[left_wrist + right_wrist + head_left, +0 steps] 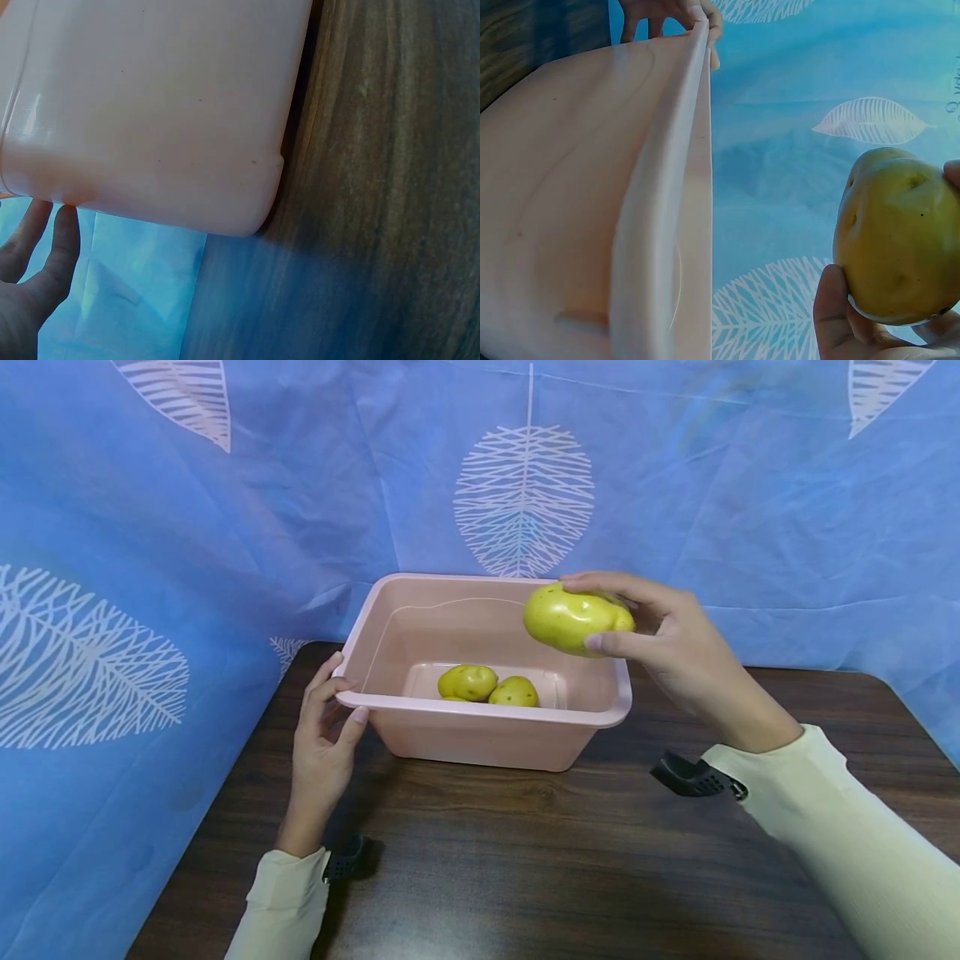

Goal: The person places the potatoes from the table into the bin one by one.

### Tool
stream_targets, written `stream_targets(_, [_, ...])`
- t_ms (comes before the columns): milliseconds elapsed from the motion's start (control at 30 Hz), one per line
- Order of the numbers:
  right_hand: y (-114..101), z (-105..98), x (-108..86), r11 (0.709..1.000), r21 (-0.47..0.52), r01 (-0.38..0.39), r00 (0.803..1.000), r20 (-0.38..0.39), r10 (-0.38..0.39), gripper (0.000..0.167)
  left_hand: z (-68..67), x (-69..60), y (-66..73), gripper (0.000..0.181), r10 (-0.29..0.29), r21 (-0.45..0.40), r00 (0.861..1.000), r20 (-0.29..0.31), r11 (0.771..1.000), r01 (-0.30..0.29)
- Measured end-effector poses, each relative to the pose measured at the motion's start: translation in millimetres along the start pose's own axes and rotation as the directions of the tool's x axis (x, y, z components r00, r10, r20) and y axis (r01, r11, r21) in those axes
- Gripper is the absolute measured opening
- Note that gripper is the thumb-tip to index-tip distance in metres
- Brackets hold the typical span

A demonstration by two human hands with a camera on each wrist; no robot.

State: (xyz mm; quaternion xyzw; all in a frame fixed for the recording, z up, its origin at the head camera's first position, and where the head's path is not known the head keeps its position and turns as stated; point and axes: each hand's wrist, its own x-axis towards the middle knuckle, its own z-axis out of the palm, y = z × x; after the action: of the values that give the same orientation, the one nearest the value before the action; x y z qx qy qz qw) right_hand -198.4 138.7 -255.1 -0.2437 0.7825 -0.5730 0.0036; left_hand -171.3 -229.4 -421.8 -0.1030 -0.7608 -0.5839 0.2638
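A yellow-green potato (573, 618) is in my right hand (663, 631), gripped between thumb and fingers above the right end of a pink plastic tub (480, 739). The right wrist view shows that potato (900, 236) close up, lumpy and shiny, beside the tub's rim (656, 202). On the tub's floor lie potatoes, one lumpy (468, 681) and one rounder (514, 692), with part of another peeking from under the first. My left hand (322, 743) holds the tub's near left corner, thumb in front and fingers at the rim. In the left wrist view its fingers (64, 236) touch the tub wall.
The tub stands on a dark wooden table (480, 860). Behind and to the left hangs a blue cloth (300, 510) printed with white leaves. Black bands with a dark block sit at both wrists, the right one (690, 775) sticking out over the table.
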Motion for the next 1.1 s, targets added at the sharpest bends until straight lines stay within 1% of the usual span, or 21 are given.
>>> stream_targets(200, [4,0,17.8,0.999,0.028,-0.044,0.999,-0.007,0.045,0.046,0.4,1.0,0.1,0.038,0.009,0.015,1.0,-0.004,1.0,-0.009])
stream_targets(333, [7,0,31.4,0.996,0.041,-0.08,0.997,-0.011,0.08,0.046,0.3,0.7,-0.2,0.038,0.005,0.016,1.0,-0.005,1.0,-0.005])
stream_targets(567, [15,2,52.2,0.994,0.058,-0.092,0.995,-0.022,0.093,0.047,0.2,0.7,-0.1,0.038,0.007,0.012,1.0,-0.008,1.0,-0.007])
stream_targets(700, [19,3,61.0,0.989,0.081,-0.127,0.991,-0.022,0.129,0.047,0.4,0.5,-0.1,0.038,0.011,0.004,1.0,-0.008,1.0,-0.011])
stream_targets(933, [30,3,77.1,0.968,0.192,-0.158,0.986,-0.027,0.167,0.047,-0.2,0.4,-0.7,0.039,0.008,0.004,1.0,-0.001,1.0,-0.008])
stream_targets(1100, [37,1,87.1,0.964,0.185,-0.192,0.98,-0.013,0.198,0.048,-0.4,-0.2,-0.4,0.039,-0.002,0.002,1.0,0.001,1.0,0.002])
